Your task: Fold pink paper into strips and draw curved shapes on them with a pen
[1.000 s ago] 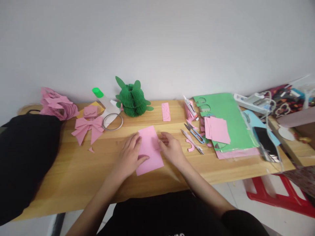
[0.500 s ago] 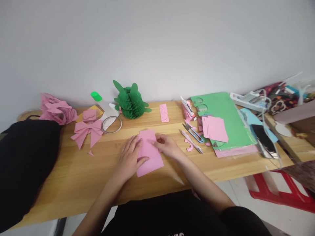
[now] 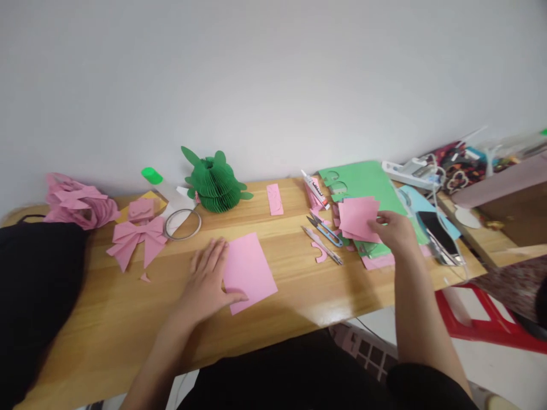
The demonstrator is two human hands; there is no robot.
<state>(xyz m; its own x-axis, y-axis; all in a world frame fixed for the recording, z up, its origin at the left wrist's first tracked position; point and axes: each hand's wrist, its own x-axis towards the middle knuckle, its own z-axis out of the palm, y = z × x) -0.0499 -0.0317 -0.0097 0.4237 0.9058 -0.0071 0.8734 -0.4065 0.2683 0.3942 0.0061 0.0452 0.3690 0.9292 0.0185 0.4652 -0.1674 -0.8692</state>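
My left hand (image 3: 207, 282) lies with fingers spread at the left edge of a pink paper sheet (image 3: 251, 272), its thumb resting on the lower part. My right hand (image 3: 391, 229) pinches the right edge of the small pink papers (image 3: 359, 218), which lie over a green sheet (image 3: 371, 176). Left of those papers are blue-handled snips (image 3: 329, 232), a pen-like tool (image 3: 322, 246) and a curved pink scrap (image 3: 319, 254). A white glue tube (image 3: 314, 191) sits behind them.
A green paper ball (image 3: 216, 183), a tape ring (image 3: 182, 224), a glue bottle (image 3: 164, 187) and a pink bow (image 3: 137, 239) stand or lie at the left. A black bag-like item (image 3: 38, 296) covers the left end. A phone (image 3: 438, 233) and cables lie right.
My right hand has moved right, from the pink sheet to the small pink papers. My left hand has shifted slightly left and down. The whole view has turned a little to the right.
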